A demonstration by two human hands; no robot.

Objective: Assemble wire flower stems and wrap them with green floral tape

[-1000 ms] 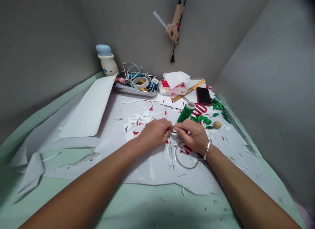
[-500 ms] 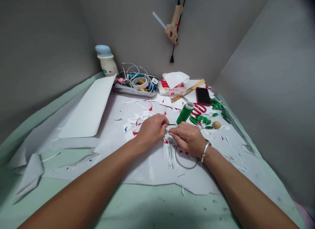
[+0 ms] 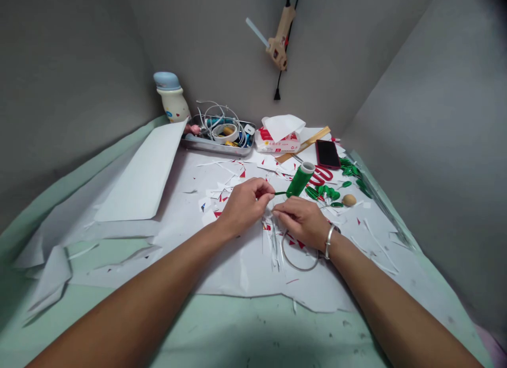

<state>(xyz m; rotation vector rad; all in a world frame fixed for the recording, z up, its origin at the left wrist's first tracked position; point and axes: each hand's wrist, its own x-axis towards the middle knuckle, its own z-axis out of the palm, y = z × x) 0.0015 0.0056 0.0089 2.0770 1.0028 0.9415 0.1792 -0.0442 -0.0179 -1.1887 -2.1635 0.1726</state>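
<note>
My left hand (image 3: 246, 204) pinches a green thread (image 3: 280, 193) that runs across to a green thread spool (image 3: 300, 179) lying tilted on the paper. My right hand (image 3: 301, 223) is closed at the fingertips on the top of a bundle of thin white strips (image 3: 274, 245), which hang down onto the sheet. Just below that hand lies a thin wire ring (image 3: 300, 258), partly hidden by the hand. A silver bangle (image 3: 328, 241) circles my right wrist.
Red-handled scissors (image 3: 320, 176), green leaf cutouts (image 3: 322, 192), a phone (image 3: 327, 154), a tissue pack (image 3: 277, 141) and a metal tray of cables and tape (image 3: 217, 144) stand beyond my hands. Red and white paper scraps litter the white sheet (image 3: 237, 273).
My left hand has moved up and away to the left, drawing the green thread out toward it. My right hand has shifted slightly left, and the spool has tilted a little.
</note>
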